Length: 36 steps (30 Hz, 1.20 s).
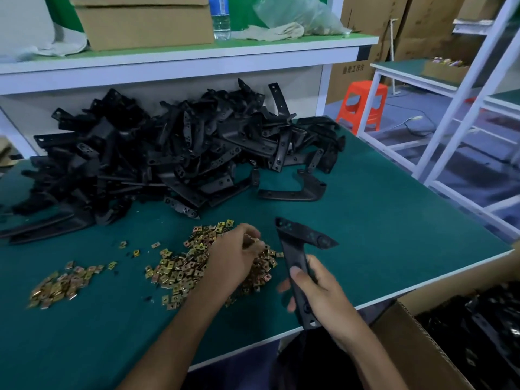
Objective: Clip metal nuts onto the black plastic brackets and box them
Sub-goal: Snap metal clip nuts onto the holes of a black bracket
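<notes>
Bracket (294, 257) sits in the right hand (323, 296), which grips its near end. It points away from the person, wide end far, over the tabletop (380, 220). The left hand (233, 257) dips bent fingers into the bigger of two nut piles (180, 271). I cannot tell if it holds a nut. One big heap of brackets (168, 153) lies behind.

Pretty dim overall, with a cool bluish-green cast. The light is soft and seems to come from above — only faint shadows on the table (365, 220) under the left hand (236, 257) and right hand (323, 294). The brackets (168, 153) in the pile crush to near-solid black, while the nuts (180, 271) catch small glints. The fingertips (284, 287) under the held bracket (295, 249) are motion-smeared. Wide-angle bend shows on the shelf (197, 56) and the white frame (461, 108) — corners go soft, fine detail looks mushy.
</notes>
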Motion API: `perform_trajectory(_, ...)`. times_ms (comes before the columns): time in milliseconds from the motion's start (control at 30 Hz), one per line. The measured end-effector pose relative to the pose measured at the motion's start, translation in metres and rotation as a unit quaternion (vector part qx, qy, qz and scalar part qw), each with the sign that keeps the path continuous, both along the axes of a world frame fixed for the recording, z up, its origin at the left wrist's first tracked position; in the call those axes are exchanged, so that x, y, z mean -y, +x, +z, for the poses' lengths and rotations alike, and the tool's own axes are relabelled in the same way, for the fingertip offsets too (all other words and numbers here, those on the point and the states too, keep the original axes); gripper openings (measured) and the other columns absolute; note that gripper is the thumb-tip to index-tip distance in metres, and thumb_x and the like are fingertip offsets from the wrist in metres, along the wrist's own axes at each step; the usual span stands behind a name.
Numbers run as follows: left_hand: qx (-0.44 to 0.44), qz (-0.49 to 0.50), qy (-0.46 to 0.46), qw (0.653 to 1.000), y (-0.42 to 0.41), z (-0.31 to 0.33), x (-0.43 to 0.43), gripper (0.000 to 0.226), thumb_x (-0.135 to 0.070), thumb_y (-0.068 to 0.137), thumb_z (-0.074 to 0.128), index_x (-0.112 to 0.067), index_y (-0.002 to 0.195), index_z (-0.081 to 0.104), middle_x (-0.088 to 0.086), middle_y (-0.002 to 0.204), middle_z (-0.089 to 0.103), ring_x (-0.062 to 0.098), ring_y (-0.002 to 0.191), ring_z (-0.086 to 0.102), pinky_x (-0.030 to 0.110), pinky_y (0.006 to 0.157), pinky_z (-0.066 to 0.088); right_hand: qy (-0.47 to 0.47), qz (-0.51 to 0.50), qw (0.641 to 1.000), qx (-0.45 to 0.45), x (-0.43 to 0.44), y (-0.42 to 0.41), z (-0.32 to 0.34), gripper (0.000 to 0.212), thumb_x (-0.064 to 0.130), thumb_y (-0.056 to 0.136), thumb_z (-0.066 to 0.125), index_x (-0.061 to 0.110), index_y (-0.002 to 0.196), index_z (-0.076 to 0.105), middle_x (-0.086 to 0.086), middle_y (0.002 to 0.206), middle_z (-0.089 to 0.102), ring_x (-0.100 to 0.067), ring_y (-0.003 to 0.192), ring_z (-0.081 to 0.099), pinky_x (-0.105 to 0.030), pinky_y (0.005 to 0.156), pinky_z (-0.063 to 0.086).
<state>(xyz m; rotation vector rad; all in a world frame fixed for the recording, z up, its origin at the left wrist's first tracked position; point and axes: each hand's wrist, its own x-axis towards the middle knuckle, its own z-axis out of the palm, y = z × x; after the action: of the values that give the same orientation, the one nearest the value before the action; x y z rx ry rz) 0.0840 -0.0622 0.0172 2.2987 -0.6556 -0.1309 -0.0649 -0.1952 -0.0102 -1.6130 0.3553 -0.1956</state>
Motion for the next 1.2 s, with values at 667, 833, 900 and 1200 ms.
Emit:
perform_trajectory(667,-0.183,0.036,-0.266,0.946,-0.011,0.04,-0.116,0.025,-0.017,0.098,0.063,-0.038,0.101,0.077,-0.012,0.1,0.073,0.002,0.093,0.063,0.019,0.08,0.05,0.122,0.218,0.968,-0.035,-0.036,0.022,0.0,0.034,0.046,0.098,0.063,0.042,0.132,0.063,-0.02,0.095,0.075,-0.024,0.048,0.056,-0.023,0.038,0.044)
perform_trajectory(833,-0.2,0.03,-0.25,0.947,-0.017,0.044,-0.112,0.024,-0.016,0.097,0.065,-0.036,0.099,0.078,-0.009,0.098,0.076,0.002,0.092,0.067,0.015,0.077,0.05,0.136,0.224,0.965,-0.03,-0.033,0.021,-0.003,0.033,0.043,0.099,0.064,0.04,0.131,0.064,-0.023,0.09,0.073,-0.019,0.045,0.056,-0.02,0.036,0.041)
perform_trajectory(900,-0.215,0.036,-0.262,0.94,-0.018,0.045,-0.111,0.024,-0.014,0.095,0.066,-0.034,0.098,0.08,-0.005,0.097,0.077,0.006,0.093,0.069,0.017,0.077,0.052,0.133,0.226,0.965,-0.032,-0.034,0.022,-0.003,0.033,0.043,0.099,0.064,0.038,0.132,0.064,-0.024,0.087,0.072,-0.018,0.043,0.054,-0.019,0.036,0.039)
perform_trajectory(1200,-0.209,0.052,-0.227,0.95,-0.021,0.046,-0.111,0.019,-0.014,0.09,0.073,-0.031,0.088,0.08,-0.006,0.091,0.078,0.007,0.089,0.071,0.012,0.074,0.05,0.096,0.232,0.967,-0.04,-0.038,0.022,-0.001,0.03,0.04,0.101,0.058,0.038,0.13,0.065,-0.022,0.082,0.071,-0.013,0.036,0.048,-0.021,0.038,0.036)
